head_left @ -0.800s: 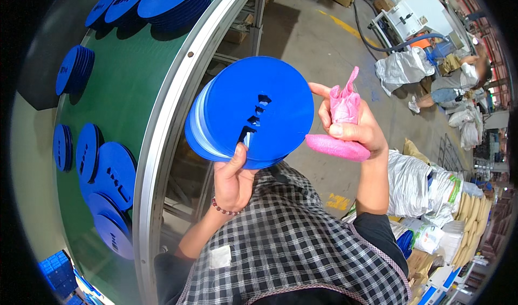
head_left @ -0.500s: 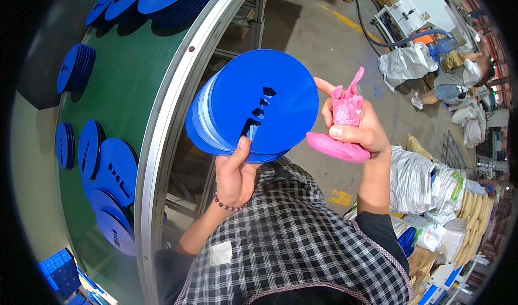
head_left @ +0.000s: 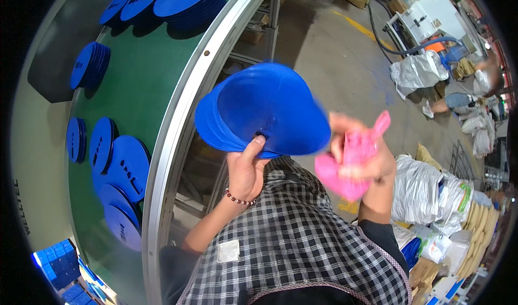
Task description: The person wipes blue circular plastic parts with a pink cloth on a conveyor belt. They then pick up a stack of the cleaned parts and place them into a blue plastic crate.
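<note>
My left hand (head_left: 246, 171) grips a fanned stack of thin blue plastic discs (head_left: 216, 122) from below, thumb pressed on the top sheet near a small dark cut-out. That top disc (head_left: 280, 102) is bowed, its right side curving out. In my right hand (head_left: 380, 162), smeared by motion, is a bunched pink cloth (head_left: 356, 156). The fingers of this hand are at the bowed disc's right edge; whether they touch it I cannot tell. The stack hangs in front of my checked apron (head_left: 270, 235).
To the left runs a green conveyor belt (head_left: 135, 78) with a metal rail (head_left: 181, 94), carrying several piles of blue discs (head_left: 189, 2). Blue crates (head_left: 56, 267) stand lower left. On the right are white sacks (head_left: 415, 191), a machine (head_left: 431, 13) and another person (head_left: 458, 92).
The top disc has gone from flat to bowed. My right hand has moved down slightly with the pink cloth, now blurred. The whole view has shifted a little.
</note>
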`<move>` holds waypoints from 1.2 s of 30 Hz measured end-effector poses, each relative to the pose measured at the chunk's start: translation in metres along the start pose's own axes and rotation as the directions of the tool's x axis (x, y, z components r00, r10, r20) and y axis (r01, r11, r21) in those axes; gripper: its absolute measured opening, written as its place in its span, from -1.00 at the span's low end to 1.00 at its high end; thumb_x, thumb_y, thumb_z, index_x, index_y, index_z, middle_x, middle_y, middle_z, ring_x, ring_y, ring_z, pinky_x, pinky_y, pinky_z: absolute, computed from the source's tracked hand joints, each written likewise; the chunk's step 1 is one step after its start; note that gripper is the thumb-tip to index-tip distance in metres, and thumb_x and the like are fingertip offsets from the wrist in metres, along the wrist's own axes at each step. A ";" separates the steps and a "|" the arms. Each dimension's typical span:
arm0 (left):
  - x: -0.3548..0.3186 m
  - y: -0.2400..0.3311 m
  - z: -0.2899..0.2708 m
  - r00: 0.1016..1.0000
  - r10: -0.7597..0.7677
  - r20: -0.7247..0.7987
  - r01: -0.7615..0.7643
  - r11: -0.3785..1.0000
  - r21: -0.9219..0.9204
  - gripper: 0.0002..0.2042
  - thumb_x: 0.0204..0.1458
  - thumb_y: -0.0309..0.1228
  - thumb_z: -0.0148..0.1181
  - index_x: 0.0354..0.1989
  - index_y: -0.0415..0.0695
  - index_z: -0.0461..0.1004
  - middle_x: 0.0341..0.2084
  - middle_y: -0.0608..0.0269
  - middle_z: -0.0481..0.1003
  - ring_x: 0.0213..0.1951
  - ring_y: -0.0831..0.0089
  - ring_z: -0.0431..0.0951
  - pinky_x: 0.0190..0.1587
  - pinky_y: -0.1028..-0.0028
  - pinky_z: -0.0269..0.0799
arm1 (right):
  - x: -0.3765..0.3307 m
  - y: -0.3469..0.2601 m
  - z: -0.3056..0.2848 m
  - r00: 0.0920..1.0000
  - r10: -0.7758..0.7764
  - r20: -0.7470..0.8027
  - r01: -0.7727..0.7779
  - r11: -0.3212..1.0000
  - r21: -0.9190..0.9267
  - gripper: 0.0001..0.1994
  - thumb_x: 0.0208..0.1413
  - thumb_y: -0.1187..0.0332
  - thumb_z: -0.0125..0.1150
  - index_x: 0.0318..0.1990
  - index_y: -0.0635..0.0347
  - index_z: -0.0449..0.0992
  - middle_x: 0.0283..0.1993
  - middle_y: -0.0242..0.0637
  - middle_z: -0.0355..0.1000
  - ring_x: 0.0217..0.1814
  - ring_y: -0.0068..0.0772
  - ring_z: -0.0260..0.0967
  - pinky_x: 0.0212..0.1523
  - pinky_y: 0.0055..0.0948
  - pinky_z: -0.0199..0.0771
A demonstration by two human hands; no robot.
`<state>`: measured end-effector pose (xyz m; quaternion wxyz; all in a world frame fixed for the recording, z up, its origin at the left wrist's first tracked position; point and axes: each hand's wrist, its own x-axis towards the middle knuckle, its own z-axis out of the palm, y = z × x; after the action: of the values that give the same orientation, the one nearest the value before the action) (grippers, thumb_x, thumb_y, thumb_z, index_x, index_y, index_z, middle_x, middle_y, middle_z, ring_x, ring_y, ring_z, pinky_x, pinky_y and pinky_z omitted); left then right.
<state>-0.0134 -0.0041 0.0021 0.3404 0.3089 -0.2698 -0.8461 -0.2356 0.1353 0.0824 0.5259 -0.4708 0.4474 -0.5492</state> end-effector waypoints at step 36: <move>-0.012 0.024 0.024 0.993 0.017 0.120 -0.095 0.721 0.687 -0.77 0.29 -0.41 0.22 0.08 -0.09 0.59 -0.21 0.30 0.64 -0.24 0.53 0.61 -0.17 0.56 0.56 | 0.136 0.040 0.028 0.672 -0.738 0.063 0.211 0.109 -0.971 -0.77 -0.03 0.36 0.37 -0.19 0.09 0.56 -0.26 -0.28 0.50 -0.23 -0.19 0.48 -0.18 -0.22 0.58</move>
<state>-0.0134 -0.0041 0.0387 0.2115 0.3602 -0.5923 -0.6890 -0.2024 -0.0021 0.0538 -0.1850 -0.6619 0.5967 -0.4144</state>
